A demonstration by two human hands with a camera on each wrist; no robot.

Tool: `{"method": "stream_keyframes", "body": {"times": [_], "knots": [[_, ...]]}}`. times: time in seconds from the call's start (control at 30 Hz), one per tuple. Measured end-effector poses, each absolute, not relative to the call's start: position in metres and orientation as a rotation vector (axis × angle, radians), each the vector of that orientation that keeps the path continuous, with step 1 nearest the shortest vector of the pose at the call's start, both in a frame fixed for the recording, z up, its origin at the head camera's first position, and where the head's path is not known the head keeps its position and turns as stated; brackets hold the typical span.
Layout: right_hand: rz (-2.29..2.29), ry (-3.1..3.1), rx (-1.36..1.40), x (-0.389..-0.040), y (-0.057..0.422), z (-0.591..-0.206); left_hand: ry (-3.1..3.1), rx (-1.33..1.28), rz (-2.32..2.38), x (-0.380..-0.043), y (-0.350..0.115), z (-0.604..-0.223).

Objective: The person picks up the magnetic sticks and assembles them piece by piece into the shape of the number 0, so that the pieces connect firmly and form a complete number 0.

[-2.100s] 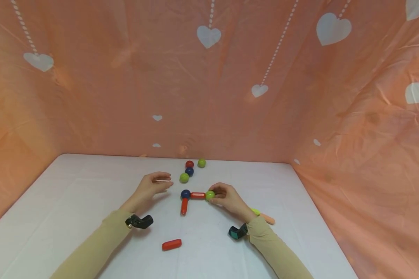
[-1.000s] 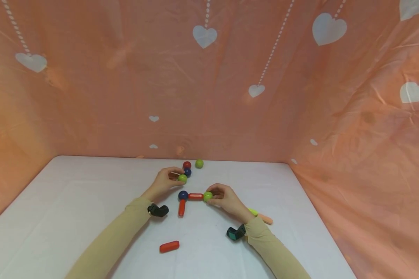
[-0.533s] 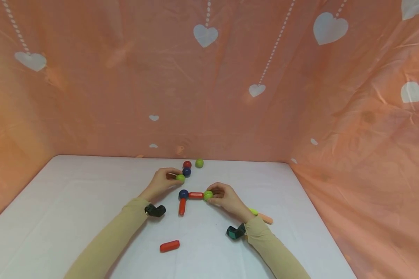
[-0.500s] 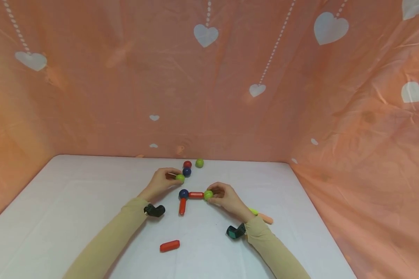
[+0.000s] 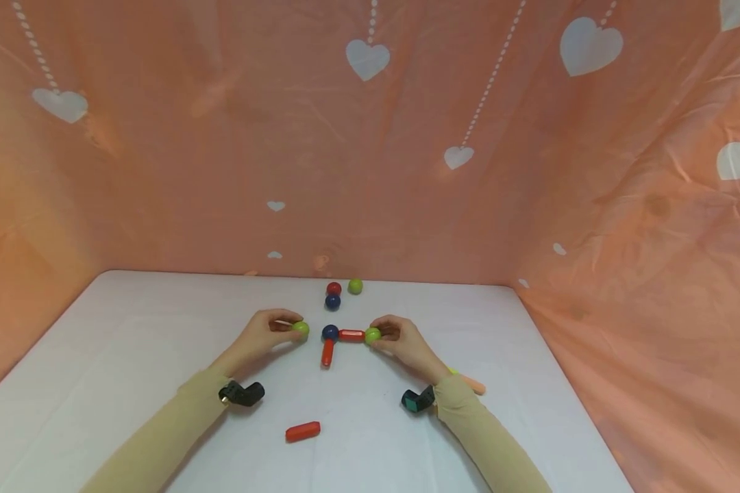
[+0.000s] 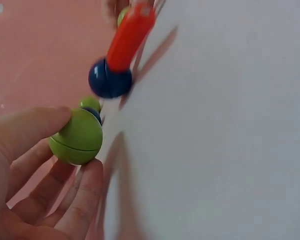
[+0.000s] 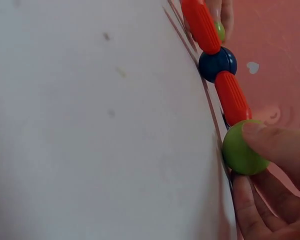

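Note:
My left hand pinches a green ball between thumb and fingers, left of the joined pieces and apart from them. A seam runs round that ball in the left wrist view. My right hand pinches another green ball, which sits at the end of a red rod. The rod's other end meets a blue ball, and a second red rod extends from that ball toward the person, so the pieces form a corner.
Toward the back of the white table sit a red ball, a blue ball and a green ball. A loose red rod lies in front. An orange rod shows partly behind the right forearm.
My left hand reached the green ball near the back balls, pinched it, and drew it left and toward the person. The right hand keeps its pinch, and the joined pieces have barely moved.

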State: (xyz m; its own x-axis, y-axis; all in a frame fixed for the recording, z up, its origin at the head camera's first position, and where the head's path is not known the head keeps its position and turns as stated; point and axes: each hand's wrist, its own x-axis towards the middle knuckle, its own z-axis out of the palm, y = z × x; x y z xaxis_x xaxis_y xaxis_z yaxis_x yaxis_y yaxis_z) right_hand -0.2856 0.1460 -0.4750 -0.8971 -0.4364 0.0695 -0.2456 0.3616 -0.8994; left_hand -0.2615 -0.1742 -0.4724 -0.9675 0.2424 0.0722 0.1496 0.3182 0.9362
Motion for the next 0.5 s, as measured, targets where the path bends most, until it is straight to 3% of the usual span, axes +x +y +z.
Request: {"method": "stream_keyframes", "body": {"times": [0.5], "knots": [[-1.566,2.441,-0.571,-0.288,0.145,-0.472,2.361,0.401,1.699,-0.218,-0.159,-0.472]]}}
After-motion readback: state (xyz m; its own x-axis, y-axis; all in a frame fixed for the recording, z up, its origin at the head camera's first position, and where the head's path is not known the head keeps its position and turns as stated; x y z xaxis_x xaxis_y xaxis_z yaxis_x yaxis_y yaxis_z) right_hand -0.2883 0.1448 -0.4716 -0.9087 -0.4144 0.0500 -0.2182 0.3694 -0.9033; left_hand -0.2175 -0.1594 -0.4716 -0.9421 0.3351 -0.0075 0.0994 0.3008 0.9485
